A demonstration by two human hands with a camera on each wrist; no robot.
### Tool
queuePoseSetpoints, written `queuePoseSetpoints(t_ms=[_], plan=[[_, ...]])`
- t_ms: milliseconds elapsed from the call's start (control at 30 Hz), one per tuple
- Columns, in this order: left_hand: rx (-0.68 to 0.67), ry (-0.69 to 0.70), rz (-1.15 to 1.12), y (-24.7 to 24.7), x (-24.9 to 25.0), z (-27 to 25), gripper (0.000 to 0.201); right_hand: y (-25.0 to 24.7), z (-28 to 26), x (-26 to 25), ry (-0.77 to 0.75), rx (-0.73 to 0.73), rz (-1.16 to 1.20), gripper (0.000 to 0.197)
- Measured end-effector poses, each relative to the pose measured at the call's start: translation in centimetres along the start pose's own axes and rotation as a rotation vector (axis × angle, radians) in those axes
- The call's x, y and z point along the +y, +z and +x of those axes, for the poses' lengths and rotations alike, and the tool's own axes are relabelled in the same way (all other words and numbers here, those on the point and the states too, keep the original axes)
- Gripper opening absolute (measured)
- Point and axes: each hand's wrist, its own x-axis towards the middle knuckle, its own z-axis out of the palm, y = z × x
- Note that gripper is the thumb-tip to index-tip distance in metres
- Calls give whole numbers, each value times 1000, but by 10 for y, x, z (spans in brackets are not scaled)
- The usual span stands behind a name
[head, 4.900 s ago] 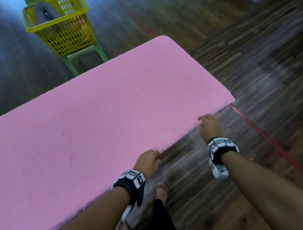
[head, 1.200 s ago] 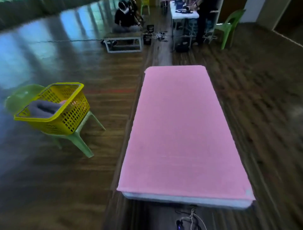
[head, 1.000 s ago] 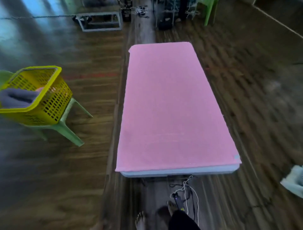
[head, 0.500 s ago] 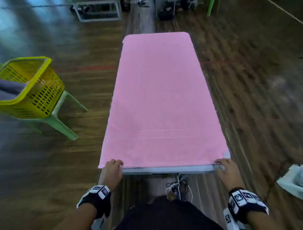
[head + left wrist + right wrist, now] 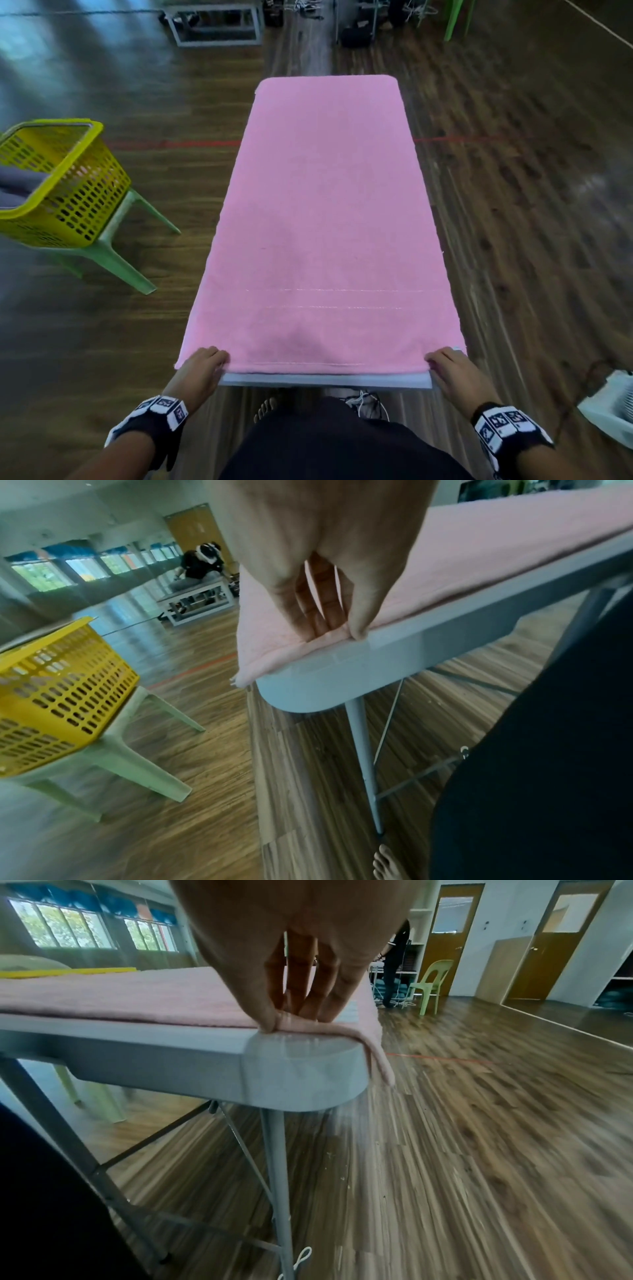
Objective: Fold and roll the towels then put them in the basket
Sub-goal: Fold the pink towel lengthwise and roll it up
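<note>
At near table edge — left hand (image 5: 202,371) and right hand (image 5: 455,375) pinch pink towel (image 5: 325,222) corners

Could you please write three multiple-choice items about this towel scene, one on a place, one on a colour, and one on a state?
1. Where does the basket stand?
A. On a green chair left of the table
B. On the table
C. On the floor right of the table

2. What colour is the towel on the table?
A. Yellow
B. Pink
C. Grey

3. How does the towel lie?
A. Rolled up
B. Bunched in a heap
C. Spread flat along the table

Answers:
1. A: the yellow basket sits on the chair seat, left of the table.
2. B: pink cloth covers the tabletop.
3. C: it lies flat, while the left hand and right hand pinch its near corners.
</note>
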Motion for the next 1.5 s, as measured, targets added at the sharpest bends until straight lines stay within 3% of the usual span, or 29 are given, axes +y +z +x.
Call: queuePoseSetpoints(t_ms=[167,267,333,433,500,700,833,967,1100,1233,1300,1400,1500], plan=[[-28,66,24,0,6,8,14,-5,7,7,56,-14,-60,35],[-57,75,31,5,10,11,44,-5,7,12,117,10,-53,37],[-34,-30,71,6,9,6,46,-1,2,14,121,61,-39,37],[89,-251,83,5,-1,-6,17,4,-5,14,158,201,11,31],[184,-352,36,7,-9,-15,18,5,-9,13,242,268,34,26],[330,-430,-122,0,-14,-29,19,0,-13,2,327,314,99,29],[327,-413,-76,-7,-18,-31,30,1,-16,6,425,298,78,22],[253,-432,-38,-7,-17,-25,15,-3,-15,4,452,286,93,21],[175,-459,11,-3,-15,-17,18,-10,-12,5,470,248,127,18],[206,-298,53,3,-8,-19,18,-9,-16,6,483,290,169,22],[222,-274,76,5,-8,-20,27,-9,-16,9,472,282,166,22],[235,-219,68,3,-9,-20,20,-7,-15,13,404,302,152,20],[179,-187,15,3,-11,-22,31,-9,-15,13,364,319,129,21]])
